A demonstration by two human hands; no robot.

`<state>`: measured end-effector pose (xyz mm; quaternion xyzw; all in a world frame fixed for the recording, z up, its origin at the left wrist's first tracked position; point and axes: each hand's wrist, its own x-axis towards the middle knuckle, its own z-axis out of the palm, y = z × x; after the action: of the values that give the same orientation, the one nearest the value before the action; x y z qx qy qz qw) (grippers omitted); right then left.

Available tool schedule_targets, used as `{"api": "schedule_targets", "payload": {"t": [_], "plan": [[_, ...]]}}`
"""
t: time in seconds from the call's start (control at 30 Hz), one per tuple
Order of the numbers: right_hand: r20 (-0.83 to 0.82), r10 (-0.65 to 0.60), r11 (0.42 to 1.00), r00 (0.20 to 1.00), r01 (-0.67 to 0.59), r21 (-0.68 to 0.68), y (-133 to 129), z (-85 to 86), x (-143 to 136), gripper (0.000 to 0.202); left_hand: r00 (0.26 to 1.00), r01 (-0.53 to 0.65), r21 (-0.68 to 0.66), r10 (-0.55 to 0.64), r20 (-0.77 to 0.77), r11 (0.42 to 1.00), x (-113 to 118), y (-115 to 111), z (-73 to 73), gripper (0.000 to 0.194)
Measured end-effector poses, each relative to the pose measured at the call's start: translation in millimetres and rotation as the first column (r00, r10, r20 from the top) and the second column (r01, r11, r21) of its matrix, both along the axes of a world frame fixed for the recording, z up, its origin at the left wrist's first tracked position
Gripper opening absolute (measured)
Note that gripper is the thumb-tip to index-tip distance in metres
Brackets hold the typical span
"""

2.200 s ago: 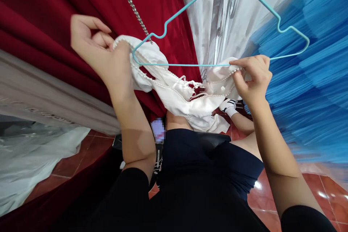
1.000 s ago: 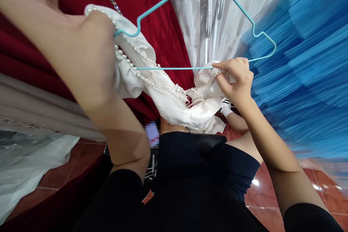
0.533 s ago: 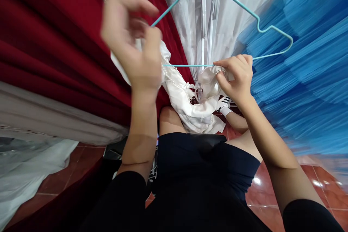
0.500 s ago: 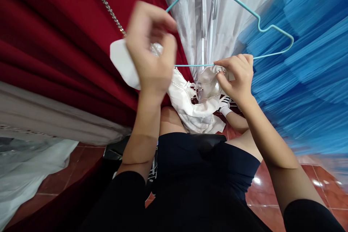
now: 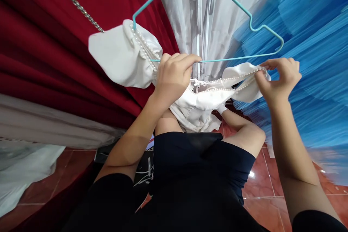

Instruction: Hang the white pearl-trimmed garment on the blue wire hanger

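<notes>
A light-blue wire hanger [image 5: 225, 59] spans the space in front of me. A white garment [image 5: 195, 101] with pearl-beaded edges hangs below it. Its left shoulder piece [image 5: 119, 58] is looped over the hanger's left end. My left hand [image 5: 172, 78] is closed around the hanger's bottom bar; whether it also grips some cloth is hidden. To the right, my right hand [image 5: 282, 79] pinches the beaded edge of the other shoulder piece [image 5: 246, 79] and holds it stretched out, below the hanger's right corner and apart from it.
Red fabric [image 5: 81, 7] with a beaded chain [image 5: 73, 0] hangs at the left, blue tulle [image 5: 307, 43] at the right, and white drapes [image 5: 176, 18] behind the hanger. Red floor tiles [image 5: 266, 185] show below. Cables [image 5: 145, 177] lie beside my left thigh.
My left hand has moved down onto the bottom bar, and the left shoulder piece now hangs on the hanger's left end. My right hand has moved right, pulling out the other shoulder piece.
</notes>
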<state>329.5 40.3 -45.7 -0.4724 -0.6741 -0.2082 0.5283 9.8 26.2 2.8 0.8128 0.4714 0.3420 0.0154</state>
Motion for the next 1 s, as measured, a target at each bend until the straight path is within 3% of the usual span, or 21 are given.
{"api": "schedule_targets", "payload": {"t": [0.07, 0.13, 0.33, 0.5, 0.6, 0.8, 1.0], "plan": [[-0.089, -0.015, 0.99, 0.996, 0.002, -0.141, -1, 11.7, 9, 0.011, 1.0, 0.002, 0.0, -0.002, 0.013, 1.0, 5, -5, 0.3, 0.034], [-0.195, -0.064, 0.98, 0.979, 0.024, -0.198, -1, 26.4, 13, 0.015, 1.0, 0.017, -0.01, -0.016, 0.025, 1.0, 9, -9, 1.3, 0.035], [-0.291, -0.197, 0.98, 0.936, 0.195, -0.036, 9, 77.9, 15, 0.027, 1.0, 0.014, -0.027, -0.014, 0.008, 1.0, 3, -8, 6.6, 0.036], [-0.197, -0.109, 0.992, 0.974, 0.093, -0.086, 14, 110.2, -7, 0.025, 1.0, 0.021, -0.016, -0.021, 0.001, 1.0, -2, -10, 7.6, 0.035], [-0.152, -0.062, 0.993, 0.986, 0.045, -0.111, 14, 113.2, -18, 0.025, 1.0, -0.022, -0.003, 0.022, -0.019, 1.0, 1, -12, 7.2, 0.035], [-0.133, -0.139, 0.97, 0.981, 0.108, -0.218, -2, 101.4, -12, 0.021, 0.998, -0.052, -0.025, 0.051, -0.026, 0.998, 2, -5, 3.9, 0.037], [-0.197, 0.039, 0.987, 0.98, -0.068, -0.144, 6, 113.8, -36, 0.027, 1.0, -0.014, -0.039, 0.014, -0.012, 0.999, 9, -2, 0.8, 0.037]]}}
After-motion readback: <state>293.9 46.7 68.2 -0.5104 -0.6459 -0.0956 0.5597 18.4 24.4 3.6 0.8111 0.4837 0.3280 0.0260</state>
